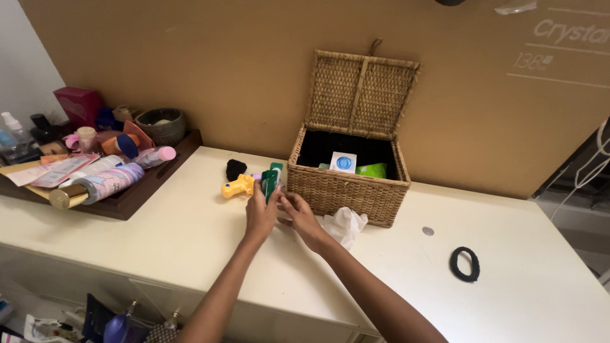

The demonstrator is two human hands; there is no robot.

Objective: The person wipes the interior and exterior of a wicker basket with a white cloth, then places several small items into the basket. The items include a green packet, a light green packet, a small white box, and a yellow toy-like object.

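A person's left hand (260, 213) held its grip closed around a small green packet (269, 182), upright just above the cream table (190, 235). The right hand (298, 213), fingers loosely open and empty, rested just beside it, with the open wicker basket (346, 190) immediately beyond, its lid propped back for access.

The square woven wicker basket (346, 187) is tan with a black lining, its lid a lighter straw weave. Inside it lie a white packet with a blue circle (343, 162) and a lime-green pouch (372, 169). Just left of the basket, a dark green flat packet (269, 183) sits in the left hand (261, 215), beside a yellow plastic clip (238, 186) and a black fluffy puff (236, 168). In front of the basket lies crumpled white tissue (344, 224) on the cream tabletop (159, 235); well right, a black hair tie ring (464, 264).
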